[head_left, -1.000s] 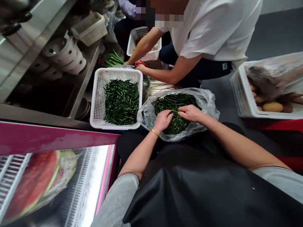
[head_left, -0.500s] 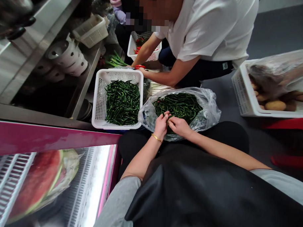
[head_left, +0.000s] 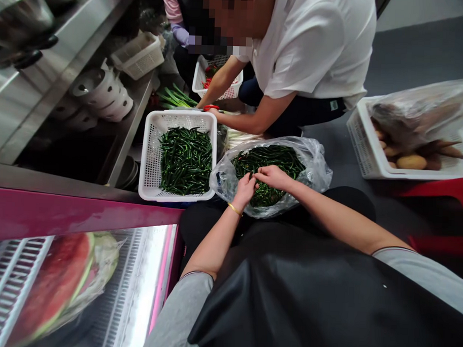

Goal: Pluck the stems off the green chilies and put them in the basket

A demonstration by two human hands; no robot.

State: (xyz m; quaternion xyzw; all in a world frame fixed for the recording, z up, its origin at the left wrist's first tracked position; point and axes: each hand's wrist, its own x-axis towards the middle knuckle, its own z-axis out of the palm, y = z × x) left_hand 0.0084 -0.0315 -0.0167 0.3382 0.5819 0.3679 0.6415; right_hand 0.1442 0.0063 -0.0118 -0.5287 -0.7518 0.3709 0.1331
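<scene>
My left hand, with a gold bracelet at the wrist, is closed on a green chili pepper that shows only as a dark bit at the fingertips. Against it, my right hand is pinched shut at the same spot; its fingers hide what they grip. Both hands are over a clear plastic bag, open at the top and full of long green chili peppers. Left of the bag stands a white plastic basket holding a heap of green chili peppers.
Across from me a person in a white shirt bends over green onions with red-handled scissors. A basket of potatoes stands right, near a red stool. A lit cooler with cut watermelon is at lower left.
My right hand has shifted slightly up and forward against the left fingertips. The whole view has moved a little; the baskets and bag stay in place.
</scene>
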